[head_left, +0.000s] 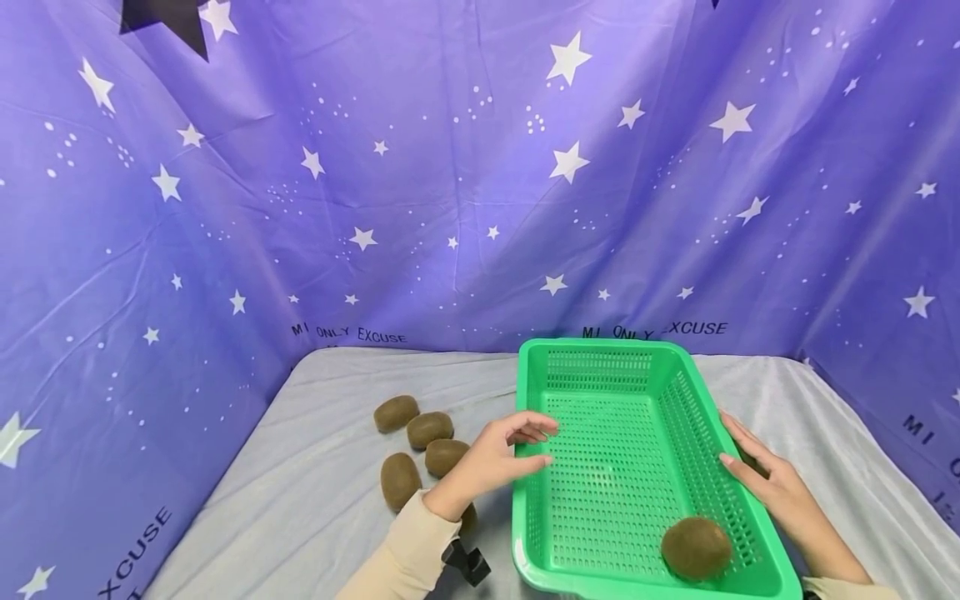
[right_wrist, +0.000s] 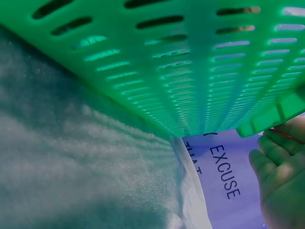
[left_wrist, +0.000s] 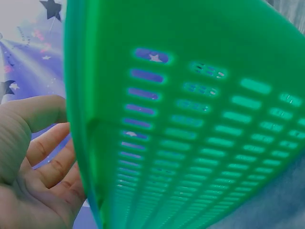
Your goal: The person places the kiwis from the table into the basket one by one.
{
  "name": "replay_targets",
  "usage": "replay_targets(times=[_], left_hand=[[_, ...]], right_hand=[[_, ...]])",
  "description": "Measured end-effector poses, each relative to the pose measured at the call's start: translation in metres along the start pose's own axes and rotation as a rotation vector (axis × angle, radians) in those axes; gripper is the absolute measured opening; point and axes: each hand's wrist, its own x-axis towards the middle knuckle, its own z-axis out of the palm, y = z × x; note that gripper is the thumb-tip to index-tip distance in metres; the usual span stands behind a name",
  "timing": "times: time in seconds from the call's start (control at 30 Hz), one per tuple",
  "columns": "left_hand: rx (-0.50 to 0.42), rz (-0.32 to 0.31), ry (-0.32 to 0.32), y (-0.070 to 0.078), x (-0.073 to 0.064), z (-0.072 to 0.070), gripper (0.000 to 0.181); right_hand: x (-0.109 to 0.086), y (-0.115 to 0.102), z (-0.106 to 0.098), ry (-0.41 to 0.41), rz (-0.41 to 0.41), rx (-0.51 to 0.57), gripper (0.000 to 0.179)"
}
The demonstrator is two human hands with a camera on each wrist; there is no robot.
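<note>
Purple-blue fabric backdrop [head_left: 450, 167] printed with white stars and black lettering surrounds a table [head_left: 330, 392] draped in wrinkled pale grey cloth. Cream sleeves [head_left: 405, 546] cover the person's forearms, and a black device [head_left: 467, 562] sits below the left cuff.

The left hand [head_left: 498, 450] reaches over the left rim of a rectangular green perforated plastic basket [head_left: 600, 483], thumb and bent fingers well parted; I cannot tell whether they press the rim. The right hand [head_left: 768, 475] lies along the opposite rim, thumb tip on its edge, with a wide gap between thumb and fingers.

Over the table's right part, the basket faces upward, its long axis running away from the person, far end slightly leftward. One brown oval kiwifruit [head_left: 696, 547] lies inside at the near right corner, its long axis roughly sideways. Five more brown kiwifruits [head_left: 401, 481] lie left of the basket: the leftmost of the nearer ones points away from the person, the three farther ones lie mostly crosswise, and one is partly hidden by the left arm.
</note>
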Motion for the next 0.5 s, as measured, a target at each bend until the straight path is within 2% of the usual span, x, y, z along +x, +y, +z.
replay_targets(times=[0.03,0.5], left_hand=[[-0.008,0.005,0.001,-0.005,0.000,-0.001,0.037],[0.024,0.003,0.045,-0.010,-0.010,-0.016,0.037]], right_hand=[[0.000,0.000,0.000,0.003,-0.001,0.002,0.057],[0.000,-0.001,0.001,-0.001,0.039,-0.010,0.057]])
